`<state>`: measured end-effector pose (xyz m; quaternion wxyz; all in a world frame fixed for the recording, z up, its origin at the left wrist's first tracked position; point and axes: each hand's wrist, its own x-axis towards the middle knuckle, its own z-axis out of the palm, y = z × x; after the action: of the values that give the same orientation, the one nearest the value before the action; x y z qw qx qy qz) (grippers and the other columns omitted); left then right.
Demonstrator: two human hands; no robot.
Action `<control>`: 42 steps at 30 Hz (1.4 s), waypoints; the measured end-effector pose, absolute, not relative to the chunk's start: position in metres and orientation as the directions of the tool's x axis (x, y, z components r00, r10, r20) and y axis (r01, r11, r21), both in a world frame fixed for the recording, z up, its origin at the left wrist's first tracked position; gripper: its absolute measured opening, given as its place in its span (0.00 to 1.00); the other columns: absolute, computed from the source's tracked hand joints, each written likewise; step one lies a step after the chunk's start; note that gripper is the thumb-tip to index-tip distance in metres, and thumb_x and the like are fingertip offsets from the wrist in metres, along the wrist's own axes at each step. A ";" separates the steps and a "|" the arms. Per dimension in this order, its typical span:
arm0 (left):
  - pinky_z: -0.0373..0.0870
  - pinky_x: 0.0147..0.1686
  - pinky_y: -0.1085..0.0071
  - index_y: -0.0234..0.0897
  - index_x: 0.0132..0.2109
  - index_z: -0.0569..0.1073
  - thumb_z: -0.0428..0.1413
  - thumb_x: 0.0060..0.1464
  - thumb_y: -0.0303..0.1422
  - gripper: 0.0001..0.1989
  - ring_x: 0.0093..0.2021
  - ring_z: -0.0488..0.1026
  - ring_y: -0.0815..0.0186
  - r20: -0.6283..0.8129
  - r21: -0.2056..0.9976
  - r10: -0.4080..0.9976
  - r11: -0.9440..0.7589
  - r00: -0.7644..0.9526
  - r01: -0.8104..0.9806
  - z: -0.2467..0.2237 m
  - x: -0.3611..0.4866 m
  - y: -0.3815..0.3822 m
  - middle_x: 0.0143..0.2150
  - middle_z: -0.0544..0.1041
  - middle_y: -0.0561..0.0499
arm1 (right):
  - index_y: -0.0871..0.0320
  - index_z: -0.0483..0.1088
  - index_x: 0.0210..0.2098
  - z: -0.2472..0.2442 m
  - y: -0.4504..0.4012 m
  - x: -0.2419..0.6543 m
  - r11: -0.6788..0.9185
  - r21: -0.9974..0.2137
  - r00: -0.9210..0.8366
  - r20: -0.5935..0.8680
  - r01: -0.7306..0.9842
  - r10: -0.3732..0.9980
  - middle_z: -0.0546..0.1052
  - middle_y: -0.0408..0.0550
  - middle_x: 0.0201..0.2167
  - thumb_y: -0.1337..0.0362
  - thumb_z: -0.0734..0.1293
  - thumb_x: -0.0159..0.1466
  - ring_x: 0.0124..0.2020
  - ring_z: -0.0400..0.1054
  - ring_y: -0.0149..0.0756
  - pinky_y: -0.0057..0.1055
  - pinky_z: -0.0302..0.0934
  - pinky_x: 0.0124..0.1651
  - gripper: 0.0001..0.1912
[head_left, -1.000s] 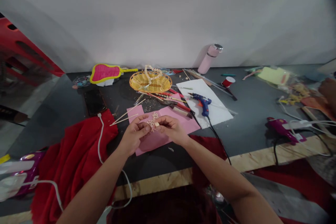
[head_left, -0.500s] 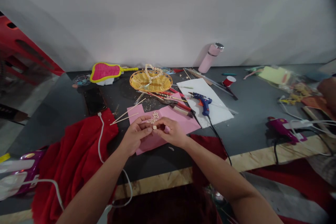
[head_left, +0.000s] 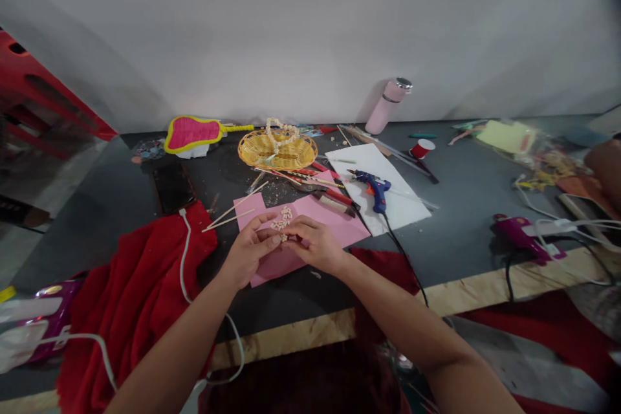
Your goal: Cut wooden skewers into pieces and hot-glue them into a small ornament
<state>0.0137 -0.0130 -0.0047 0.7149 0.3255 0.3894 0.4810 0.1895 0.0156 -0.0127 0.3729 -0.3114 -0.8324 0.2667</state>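
Small cream-coloured pieces (head_left: 282,217) lie in a loose pile on the creased pink paper sheet (head_left: 272,269), just beyond your fingertips at 12 o'clock, too many and too small to count. Your right hand (head_left: 315,244) has its thumb and fingers pinched on one small cream cluster (head_left: 284,239); your left hand (head_left: 250,247) meets it from 9 o'clock, though you cannot tell whether those fingers grip it. At 6 o'clock a strip of dark tabletop (head_left: 286,303) separates the sheet from the pale front edge (head_left: 301,330); a wider stretch opens at 3 o'clock. Closer limits are two thin pale sticks (head_left: 230,210) at 10 o'clock, one oval yellow wicker basket (head_left: 298,156) at 12, one blue glue gun (head_left: 379,193) on one white sheet (head_left: 400,210) at 2, and one bunched red cloth (head_left: 140,278) at 8. Two purple glue guns (head_left: 517,236) lie farther out, at 3 and 8 o'clock
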 end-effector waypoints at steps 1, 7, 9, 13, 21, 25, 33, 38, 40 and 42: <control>0.68 0.34 0.75 0.36 0.51 0.64 0.63 0.43 0.28 0.28 0.30 0.73 0.71 -0.245 0.838 0.942 0.324 0.228 -0.438 -0.005 0.014 -0.013 0.32 0.77 0.50 | 0.55 0.70 0.42 -0.013 0.016 0.190 0.668 -0.667 -0.530 0.455 0.330 0.716 0.73 0.49 0.38 0.65 0.64 0.60 0.39 0.68 0.34 0.31 0.66 0.42 0.10; 0.66 0.30 0.78 0.36 0.52 0.63 0.65 0.39 0.28 0.32 0.26 0.70 0.73 -0.252 0.850 0.950 0.309 0.185 -0.428 -0.005 0.014 -0.013 0.26 0.75 0.55 | 0.55 0.70 0.43 -0.020 0.016 0.187 0.706 -0.630 -0.546 0.485 0.324 0.683 0.74 0.50 0.38 0.67 0.63 0.61 0.41 0.68 0.35 0.32 0.66 0.45 0.11; 0.65 0.29 0.78 0.37 0.54 0.62 0.66 0.37 0.27 0.35 0.25 0.70 0.73 -0.245 0.859 0.953 0.299 0.179 -0.415 -0.005 0.014 -0.013 0.24 0.74 0.56 | 0.56 0.71 0.42 -0.021 0.015 0.185 0.717 -0.621 -0.537 0.506 0.316 0.675 0.74 0.49 0.36 0.68 0.63 0.61 0.40 0.69 0.35 0.32 0.66 0.44 0.09; 0.65 0.29 0.78 0.38 0.56 0.60 0.65 0.38 0.27 0.37 0.24 0.70 0.73 -0.248 0.848 0.951 0.305 0.184 -0.433 -0.005 0.014 -0.013 0.24 0.74 0.56 | 0.56 0.71 0.40 -0.016 0.014 0.183 0.697 -0.656 -0.511 0.509 0.291 0.692 0.74 0.49 0.34 0.68 0.63 0.61 0.38 0.68 0.34 0.32 0.66 0.43 0.08; 0.68 0.31 0.76 0.39 0.55 0.63 0.65 0.40 0.29 0.33 0.27 0.72 0.71 -0.298 0.759 0.918 0.393 0.260 -0.520 -0.002 0.015 -0.015 0.26 0.75 0.54 | 0.56 0.68 0.43 -0.008 0.012 0.183 0.651 -0.718 -0.504 0.479 0.246 0.719 0.71 0.50 0.37 0.64 0.64 0.61 0.39 0.67 0.35 0.33 0.66 0.42 0.10; 0.68 0.32 0.76 0.39 0.54 0.64 0.65 0.40 0.28 0.32 0.29 0.72 0.71 -0.274 0.794 0.942 0.336 0.195 -0.506 -0.004 0.015 -0.014 0.31 0.76 0.52 | 0.55 0.68 0.41 -0.011 0.014 0.185 0.685 -0.644 -0.518 0.480 0.339 0.708 0.71 0.50 0.39 0.64 0.64 0.60 0.43 0.66 0.36 0.34 0.65 0.46 0.10; 0.65 0.29 0.77 0.38 0.56 0.60 0.64 0.42 0.29 0.34 0.25 0.71 0.71 -0.294 0.813 0.930 0.364 0.221 -0.454 -0.005 0.012 -0.013 0.26 0.75 0.54 | 0.55 0.69 0.45 -0.016 0.016 0.187 0.754 -0.545 -0.537 0.539 0.366 0.649 0.72 0.50 0.41 0.64 0.63 0.62 0.44 0.67 0.35 0.32 0.65 0.48 0.12; 0.66 0.30 0.77 0.39 0.55 0.61 0.63 0.43 0.28 0.32 0.26 0.71 0.73 -0.286 0.809 0.935 0.353 0.211 -0.470 -0.006 0.012 -0.013 0.27 0.74 0.54 | 0.54 0.69 0.45 -0.017 0.016 0.187 0.779 -0.506 -0.549 0.557 0.371 0.623 0.74 0.49 0.39 0.64 0.63 0.62 0.44 0.67 0.35 0.33 0.65 0.47 0.12; 0.66 0.30 0.77 0.38 0.55 0.61 0.63 0.42 0.27 0.32 0.26 0.71 0.73 -0.280 0.821 0.939 0.342 0.198 -0.458 -0.006 0.012 -0.013 0.28 0.75 0.54 | 0.55 0.70 0.44 -0.015 0.016 0.187 0.783 -0.490 -0.562 0.549 0.384 0.619 0.74 0.49 0.38 0.65 0.63 0.61 0.43 0.67 0.36 0.34 0.66 0.46 0.11; 0.66 0.30 0.77 0.37 0.55 0.60 0.64 0.41 0.26 0.33 0.26 0.71 0.73 -0.283 0.828 0.938 0.344 0.201 -0.442 -0.005 0.012 -0.012 0.27 0.74 0.54 | 0.55 0.70 0.43 -0.014 0.016 0.187 0.780 -0.491 -0.566 0.541 0.389 0.622 0.74 0.49 0.37 0.65 0.63 0.61 0.42 0.67 0.36 0.33 0.66 0.45 0.11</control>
<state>0.0119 -0.0124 -0.0053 0.7122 0.3054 0.4061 0.4844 0.1871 0.0159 -0.0138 0.3644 -0.2905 -0.8701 0.1603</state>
